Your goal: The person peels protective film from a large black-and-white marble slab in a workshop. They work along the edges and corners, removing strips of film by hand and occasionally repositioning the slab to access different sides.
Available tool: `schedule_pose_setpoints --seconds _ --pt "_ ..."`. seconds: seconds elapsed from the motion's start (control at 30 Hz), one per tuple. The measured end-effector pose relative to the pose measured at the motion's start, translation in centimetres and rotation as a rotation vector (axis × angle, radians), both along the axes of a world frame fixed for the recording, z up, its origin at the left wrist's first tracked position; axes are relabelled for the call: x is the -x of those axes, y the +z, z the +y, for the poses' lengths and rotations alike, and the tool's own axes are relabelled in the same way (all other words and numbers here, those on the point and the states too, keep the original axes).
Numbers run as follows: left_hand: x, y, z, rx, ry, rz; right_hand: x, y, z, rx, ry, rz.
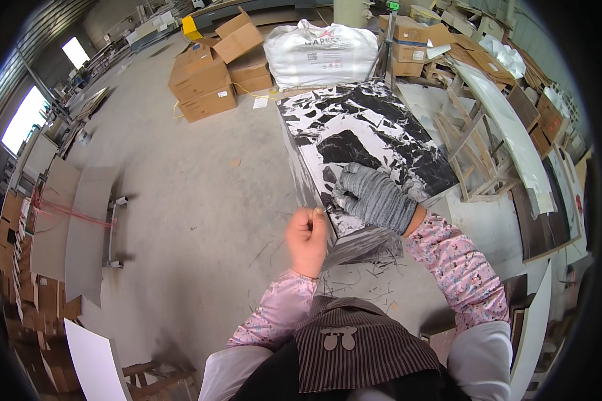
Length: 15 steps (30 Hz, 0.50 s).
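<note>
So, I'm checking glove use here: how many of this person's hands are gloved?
1. The right hand wears a grey knit glove and lies flat on the black-and-white marble slab. The left hand is bare, closed in a fist at the slab's near corner.

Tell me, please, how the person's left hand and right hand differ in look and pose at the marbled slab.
The left hand is bare; the right hand wears a grey knitted glove. The left hand is closed in a fist at the near corner edge of the black-and-white marbled slab, seemingly pinching something too small to tell; the right hand lies palm down on the slab's top. Both come out of pink flowered sleeves and touch the same slab.
</note>
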State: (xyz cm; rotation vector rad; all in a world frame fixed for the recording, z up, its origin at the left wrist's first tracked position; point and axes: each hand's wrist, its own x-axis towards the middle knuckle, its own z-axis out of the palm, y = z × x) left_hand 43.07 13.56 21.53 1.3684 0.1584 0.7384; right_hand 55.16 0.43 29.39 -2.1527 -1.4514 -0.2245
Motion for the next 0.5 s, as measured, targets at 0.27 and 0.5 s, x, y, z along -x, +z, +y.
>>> schedule_pose_setpoints --seconds 0.27,0.5 --pt "2.0 0.8 -1.4 0.041 -0.038 0.012 1.1 0.5 -1.1 0.019 0.039 0.079" --pt "3.0 0.5 -2.0 0.067 -0.041 0.02 1.5 0.5 -1.4 -0.019 0.088 0.071"
